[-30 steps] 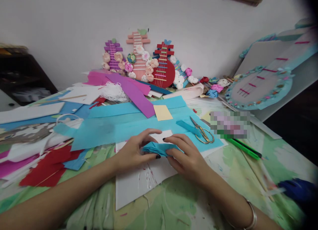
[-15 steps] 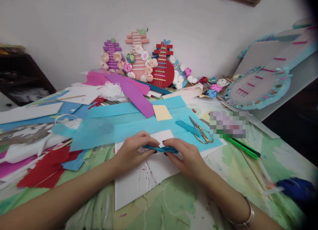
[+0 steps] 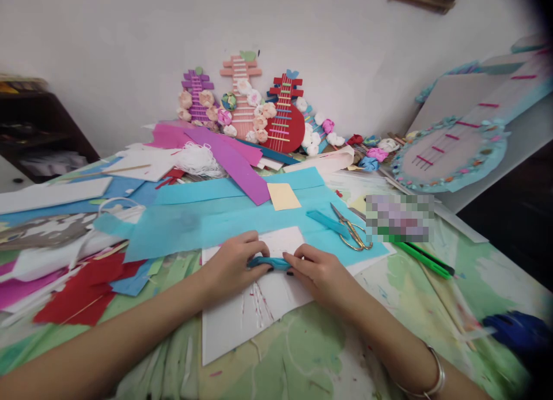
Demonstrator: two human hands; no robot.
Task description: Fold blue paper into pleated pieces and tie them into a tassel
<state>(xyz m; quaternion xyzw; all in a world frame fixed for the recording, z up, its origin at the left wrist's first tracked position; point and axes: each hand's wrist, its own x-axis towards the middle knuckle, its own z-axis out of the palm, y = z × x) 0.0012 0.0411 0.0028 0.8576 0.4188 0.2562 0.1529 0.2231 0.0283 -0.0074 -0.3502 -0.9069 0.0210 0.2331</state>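
Observation:
Pinched between both my hands is a gathered strip of blue crepe paper (image 3: 276, 263). My left hand (image 3: 237, 265) grips its left end with thumb and fingers, and my right hand (image 3: 314, 269) closes on the right end. The strip hangs just over a white sheet (image 3: 228, 331) that bears streaks of what looks like glue. Behind my hands lies a large turquoise sheet (image 3: 233, 216). Gold-handled scissors (image 3: 354, 233) rest on it to the right, beside a short folded blue strip (image 3: 326, 223).
A green utility knife (image 3: 425, 257) lies at the right. White string (image 3: 199, 159), a purple strip (image 3: 235, 170) and red scraps (image 3: 86, 290) are spread leftward. Paper lutes, including a red one (image 3: 287, 124), lean against the wall. A pale blue lute (image 3: 449, 152) stands at the right.
My right hand has come in toward the left, so the visible span of blue strip is shorter and more bunched. My left fingers have shifted their grip. The view has moved slightly.

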